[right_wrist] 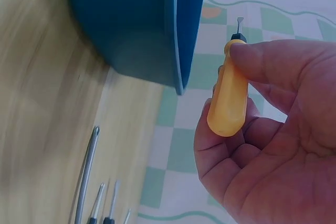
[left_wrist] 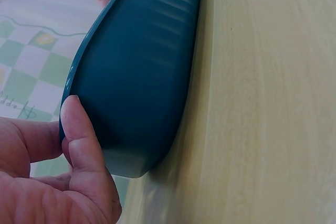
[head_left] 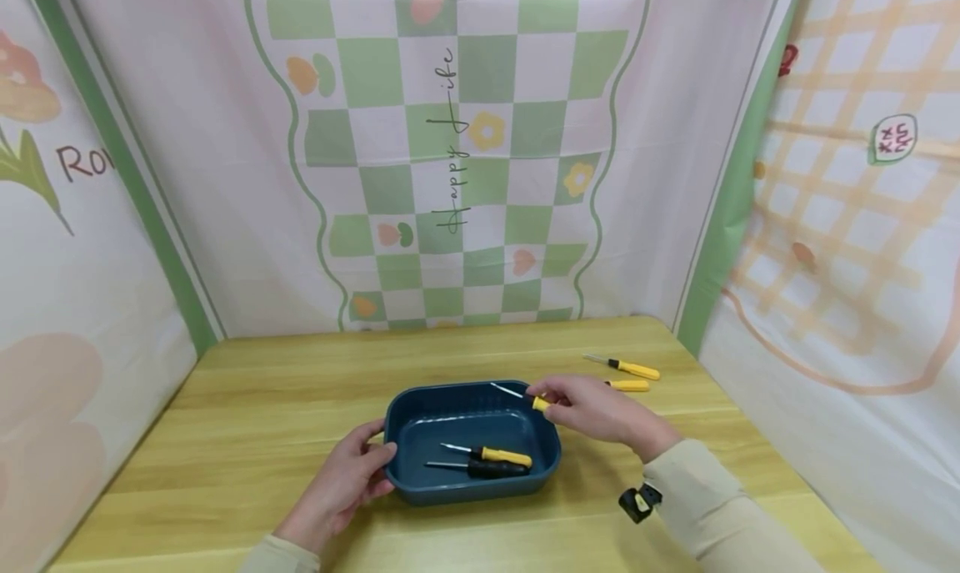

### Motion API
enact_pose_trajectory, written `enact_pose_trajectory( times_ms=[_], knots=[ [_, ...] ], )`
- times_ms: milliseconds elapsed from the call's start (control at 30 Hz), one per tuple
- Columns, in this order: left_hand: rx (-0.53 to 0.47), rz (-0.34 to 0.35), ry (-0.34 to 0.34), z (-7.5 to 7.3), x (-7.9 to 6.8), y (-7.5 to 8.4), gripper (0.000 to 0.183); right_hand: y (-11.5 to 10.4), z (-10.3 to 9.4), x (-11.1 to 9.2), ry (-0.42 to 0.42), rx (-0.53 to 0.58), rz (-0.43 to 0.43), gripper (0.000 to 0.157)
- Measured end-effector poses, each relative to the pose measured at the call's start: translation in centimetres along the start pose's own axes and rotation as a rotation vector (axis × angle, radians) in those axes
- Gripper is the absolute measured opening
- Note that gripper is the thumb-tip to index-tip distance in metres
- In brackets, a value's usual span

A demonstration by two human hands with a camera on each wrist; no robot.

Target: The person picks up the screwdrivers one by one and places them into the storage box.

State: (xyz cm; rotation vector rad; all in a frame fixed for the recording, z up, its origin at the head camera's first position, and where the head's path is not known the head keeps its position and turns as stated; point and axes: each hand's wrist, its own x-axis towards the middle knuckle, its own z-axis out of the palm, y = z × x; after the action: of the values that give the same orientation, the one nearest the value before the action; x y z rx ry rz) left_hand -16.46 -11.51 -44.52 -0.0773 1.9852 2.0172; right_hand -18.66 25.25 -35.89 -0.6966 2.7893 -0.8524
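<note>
My left hand (head_left: 351, 474) grips the left rim of a dark blue plastic tray (head_left: 411, 494), thumb inside and fingers outside. In the right hand (head_left: 596, 408), a screwdriver (right_wrist: 230, 98) with a yellow handle is pinched between thumb and fingers. Its flat tip points away from the palm, and in the head view it hangs over the tray's back right corner. Two screwdrivers lie inside the tray: one yellow-handled (head_left: 506, 456), one black-handled (head_left: 498, 469), side by side with their shafts to the left.
Behind the right hand, a yellow screwdriver (head_left: 637, 370) and another yellow handle (head_left: 628, 385) lie on the wooden table (head_left: 300, 373). The right wrist view shows several screwdriver shafts (right_wrist: 86, 174). A small black item (head_left: 640, 502) is by the right sleeve. Patterned curtains (head_left: 480, 139) enclose the table.
</note>
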Motion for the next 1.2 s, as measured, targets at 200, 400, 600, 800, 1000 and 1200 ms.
enact_pose_trajectory(
  times_ms=[200, 400, 600, 800, 1000, 1200],
  knots=[
    [-0.008, 0.009, -0.006, -0.1, 0.0, -0.1, 0.054, -0.5, 0.6, 0.9, -0.025, 0.008, -0.002, 0.033],
    [-0.011, 0.005, -0.009, -0.2, 0.0, -0.1, 0.054, -1.3, 1.3, 1.8, -0.027, -0.009, -0.013, 0.033],
    [-0.016, 0.005, -0.014, -0.2, 0.0, -0.1, 0.055, -1.9, 2.0, 2.5, -0.038, -0.004, -0.046, 0.033],
    [-0.019, 0.002, -0.010, -0.2, 0.1, -0.1, 0.054, -2.3, 2.7, 3.1, -0.045, 0.005, -0.064, 0.032],
    [-0.022, 0.003, -0.014, -0.1, 0.1, -0.1, 0.054, -2.4, 3.2, 3.6, -0.051, 0.000, -0.054, 0.032],
    [-0.022, 0.001, -0.014, -0.2, 0.2, -0.2, 0.054, -2.6, 3.7, 4.0, -0.049, -0.016, -0.061, 0.030]
  ],
)
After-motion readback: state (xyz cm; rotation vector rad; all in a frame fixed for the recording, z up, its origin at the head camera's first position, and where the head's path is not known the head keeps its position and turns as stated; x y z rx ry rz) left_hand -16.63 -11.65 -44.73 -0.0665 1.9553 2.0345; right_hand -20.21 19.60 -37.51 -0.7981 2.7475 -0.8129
